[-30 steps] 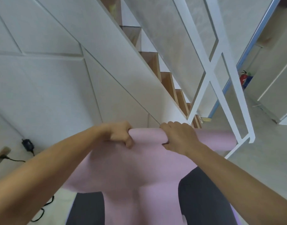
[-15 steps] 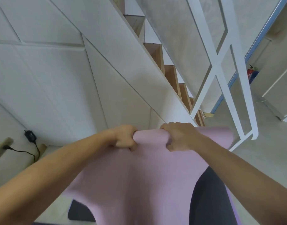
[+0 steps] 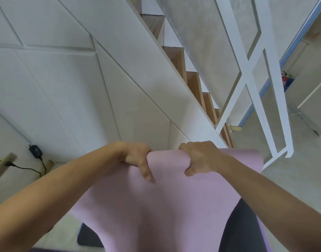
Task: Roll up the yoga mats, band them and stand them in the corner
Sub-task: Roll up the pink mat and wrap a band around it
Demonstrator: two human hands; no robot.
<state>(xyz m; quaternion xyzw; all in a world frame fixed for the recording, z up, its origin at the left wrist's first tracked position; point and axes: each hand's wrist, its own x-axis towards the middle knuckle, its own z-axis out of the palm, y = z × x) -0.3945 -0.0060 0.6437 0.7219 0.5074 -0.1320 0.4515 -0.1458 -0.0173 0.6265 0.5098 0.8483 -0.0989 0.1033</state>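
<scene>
At lower centre of frame, pink yoga mat hangs draped — top edge bunched, left hand and right hand both curled tight onto it, close together. White stair railing upper right.

We take this for a home: a wooden staircase with white railing, panelled white wall on the left.

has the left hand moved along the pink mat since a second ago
Cannot tell. The left hand grips the pink mat at its top edge as before, beside the right hand. The staircase shifted in view too, so the camera moved.
</scene>
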